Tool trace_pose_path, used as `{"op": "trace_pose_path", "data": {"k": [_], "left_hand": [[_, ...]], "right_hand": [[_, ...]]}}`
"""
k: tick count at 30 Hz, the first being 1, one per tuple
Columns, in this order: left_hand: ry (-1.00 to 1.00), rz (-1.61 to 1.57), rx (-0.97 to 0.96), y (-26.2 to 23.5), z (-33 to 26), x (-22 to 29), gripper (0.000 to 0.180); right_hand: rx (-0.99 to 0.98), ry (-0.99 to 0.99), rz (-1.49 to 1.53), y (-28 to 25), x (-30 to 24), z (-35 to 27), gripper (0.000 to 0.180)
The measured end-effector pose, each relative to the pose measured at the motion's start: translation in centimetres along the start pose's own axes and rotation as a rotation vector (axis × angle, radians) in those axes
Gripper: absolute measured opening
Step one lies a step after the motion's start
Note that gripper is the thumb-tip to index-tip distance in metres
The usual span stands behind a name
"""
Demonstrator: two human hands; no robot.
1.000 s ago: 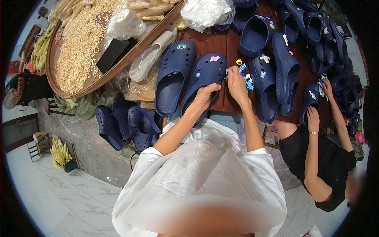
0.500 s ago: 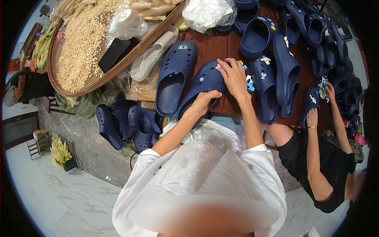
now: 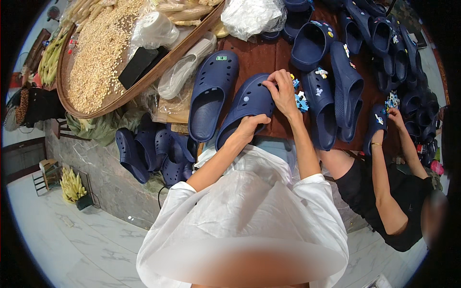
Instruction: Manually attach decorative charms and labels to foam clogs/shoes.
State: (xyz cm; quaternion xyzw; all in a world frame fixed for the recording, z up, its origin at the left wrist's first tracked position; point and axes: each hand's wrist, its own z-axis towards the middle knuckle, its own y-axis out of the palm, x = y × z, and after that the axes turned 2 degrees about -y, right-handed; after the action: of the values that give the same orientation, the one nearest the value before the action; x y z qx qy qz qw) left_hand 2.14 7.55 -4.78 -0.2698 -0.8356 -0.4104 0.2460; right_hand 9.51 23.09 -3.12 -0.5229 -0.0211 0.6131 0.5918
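A navy clog [image 3: 246, 104] lies on the brown table [image 3: 261, 57], toe away from me. My left hand [image 3: 250, 126] grips its heel end. Resting on the clog's toe, my right hand [image 3: 282, 93] presses its fingertips against the perforated upper near a small round charm. A second navy clog [image 3: 212, 93] with a green charm lies just left of it. Small colourful charms [image 3: 300, 100] sit beside my right hand.
A round woven tray [image 3: 103, 57] of grain sits at the far left, with plastic bags by it. Many navy clogs [image 3: 350, 57] crowd the right side, more [image 3: 153, 151] lie on the ledge below. A person in black [image 3: 379, 192] at my right handles a clog [image 3: 378, 126].
My right hand slid left from the charms by the clog's right edge onto its toe. My left hand kept its hold at the heel.
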Motion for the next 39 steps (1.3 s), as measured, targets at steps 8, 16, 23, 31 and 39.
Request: {"op": "trace_pose_path", "data": {"k": [8, 16, 23, 31, 39], "left_hand": [[0.046, -0.03, -0.058, -0.7, 0.6, -0.7, 0.006], [-0.012, -0.218, -0.15, 0.1, 0.4, 1.7, 0.031], [-0.014, -0.405, -0.157, -1.8, 1.6, -0.1, 0.037], [-0.045, -0.449, -0.204, -3.3, 2.7, -1.5, 0.031], [-0.026, -0.315, -0.109, -1.3, 0.2, 0.2, 0.015]], "right_hand": [[0.102, 0.039, 0.021, 0.9, 0.3, -0.2, 0.016], [0.049, 0.087, 0.029, 0.1, 0.4, -0.4, 0.018], [0.038, 0.073, 0.029, -0.2, 0.3, -1.2, 0.018], [0.086, 0.059, 0.158, -0.2, 1.2, -1.9, 0.016], [0.304, 0.418, 0.451, 0.0, 3.6, -3.8, 0.019]]}}
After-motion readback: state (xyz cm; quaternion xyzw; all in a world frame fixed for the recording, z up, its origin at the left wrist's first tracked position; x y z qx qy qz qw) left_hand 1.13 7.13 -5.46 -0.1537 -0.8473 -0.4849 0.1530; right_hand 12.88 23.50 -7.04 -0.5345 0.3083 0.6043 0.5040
